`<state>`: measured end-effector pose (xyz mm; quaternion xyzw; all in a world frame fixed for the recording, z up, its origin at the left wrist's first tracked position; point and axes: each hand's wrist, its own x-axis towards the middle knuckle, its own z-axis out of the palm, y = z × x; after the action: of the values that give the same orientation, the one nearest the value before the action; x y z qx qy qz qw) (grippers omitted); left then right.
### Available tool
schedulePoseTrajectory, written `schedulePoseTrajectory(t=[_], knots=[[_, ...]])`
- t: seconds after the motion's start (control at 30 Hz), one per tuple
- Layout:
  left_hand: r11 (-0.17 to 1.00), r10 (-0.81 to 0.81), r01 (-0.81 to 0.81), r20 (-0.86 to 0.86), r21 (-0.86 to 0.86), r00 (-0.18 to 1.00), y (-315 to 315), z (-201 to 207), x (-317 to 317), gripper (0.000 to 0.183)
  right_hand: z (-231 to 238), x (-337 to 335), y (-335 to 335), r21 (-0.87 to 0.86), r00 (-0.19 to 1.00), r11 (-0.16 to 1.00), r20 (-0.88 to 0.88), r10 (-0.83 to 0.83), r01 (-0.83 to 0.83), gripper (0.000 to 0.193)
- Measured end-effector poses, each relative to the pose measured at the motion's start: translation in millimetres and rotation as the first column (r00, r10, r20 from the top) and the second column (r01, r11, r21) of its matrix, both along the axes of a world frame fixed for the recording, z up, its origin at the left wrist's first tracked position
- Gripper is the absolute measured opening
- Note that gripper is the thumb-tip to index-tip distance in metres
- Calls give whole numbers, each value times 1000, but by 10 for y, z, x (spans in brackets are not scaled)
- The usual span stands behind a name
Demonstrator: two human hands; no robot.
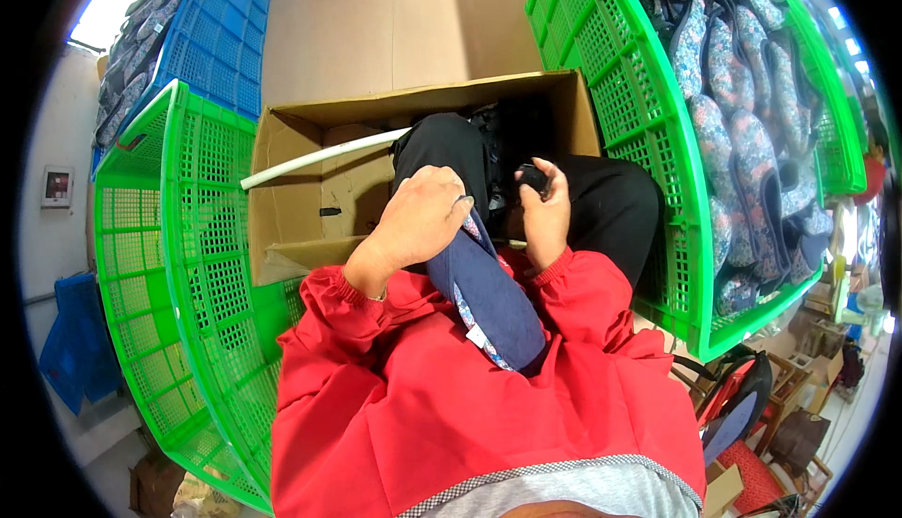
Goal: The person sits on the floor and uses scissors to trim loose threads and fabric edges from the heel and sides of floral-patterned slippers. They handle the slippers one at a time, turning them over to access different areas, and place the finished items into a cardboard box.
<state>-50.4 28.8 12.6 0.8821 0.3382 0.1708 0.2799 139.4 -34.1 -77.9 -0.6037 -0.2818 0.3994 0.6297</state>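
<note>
My left hand [425, 218] is closed on the upper end of a padded navy fabric piece [503, 316] with a floral edge and a small white label. The piece slants down across my lap, against the red sleeves and smock. Held between the thumb and fingers of my right hand [546, 214] is a small black object [533, 178], perhaps a plastic buckle; its kind is not clear. Both hands are over my black-trousered legs, and a gap separates them.
An open cardboard box [324, 194] holds dark items, partly hidden by my knees; a white tube [324, 157] crosses it. Green crates [211, 264] and a blue crate [221, 34] stand left. At right, a green crate [648, 142] is filled with floral padded pieces [742, 133].
</note>
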Motion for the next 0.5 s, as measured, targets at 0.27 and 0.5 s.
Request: schedulePoseTrajectory(t=[0.27, 0.5], knots=[[999, 44, -43, 44, -20, 998, -17, -53, 39, 22, 260, -193, -127, -112, 919, 932, -239, 312, -346, 60], [998, 49, -48, 34, -31, 998, -20, -35, 12, 23, 369, -117, -98, 42, 921, 945, -212, 327, -325, 45]])
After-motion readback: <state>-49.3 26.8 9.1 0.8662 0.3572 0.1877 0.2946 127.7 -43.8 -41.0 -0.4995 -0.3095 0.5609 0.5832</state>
